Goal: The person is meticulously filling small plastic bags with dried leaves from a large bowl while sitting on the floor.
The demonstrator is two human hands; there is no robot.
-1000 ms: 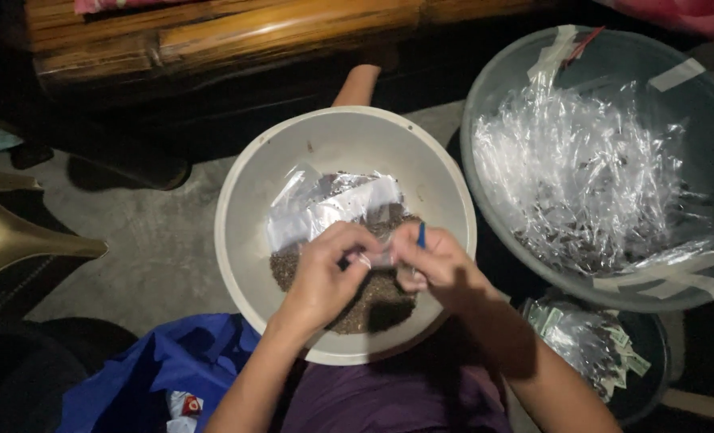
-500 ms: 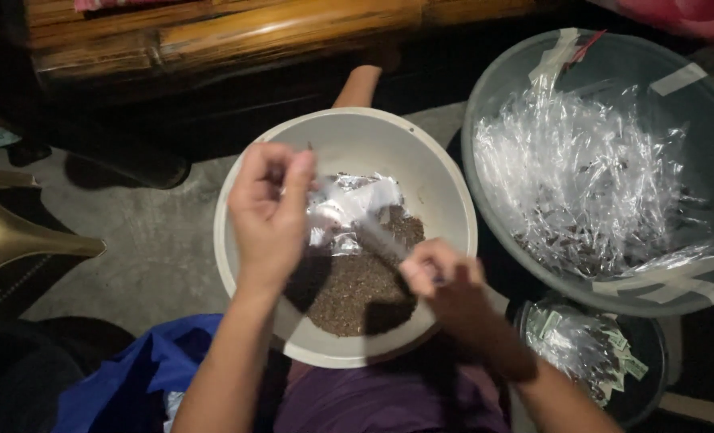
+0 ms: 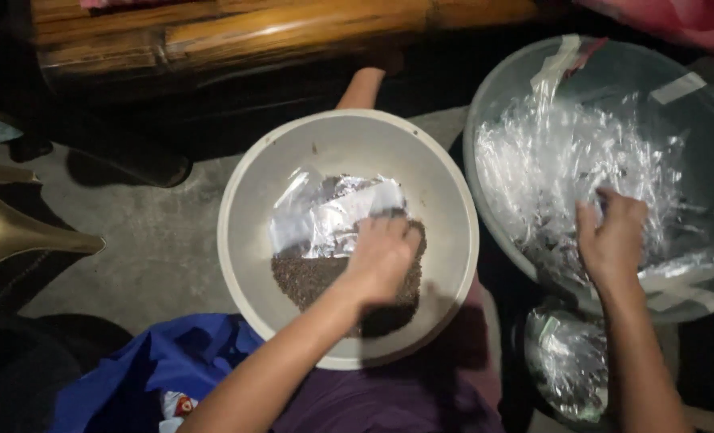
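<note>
A white round bowl (image 3: 252,240) sits between my knees, holding a heap of dark seeds (image 3: 309,277) and a few empty clear plastic bags (image 3: 325,212). My left hand (image 3: 385,256) rests palm down on the seeds at the edge of those bags, with its fingers curled under and hidden. My right hand (image 3: 613,240) reaches into the large grey basin (image 3: 493,104) on the right, its fingers among the pile of clear plastic packets (image 3: 557,160). Whether it holds one is hidden by the back of the hand.
A smaller dark container with more plastic packets (image 3: 569,361) stands below the basin. Blue cloth (image 3: 140,369) lies at the lower left. A wooden bench (image 3: 236,36) runs along the top. Part of a beige plastic chair (image 3: 12,228) stands at the left on the concrete floor.
My right hand has swung from the white bowl over to the grey basin. My left hand has dropped from above the bowl's left side down onto the seeds.
</note>
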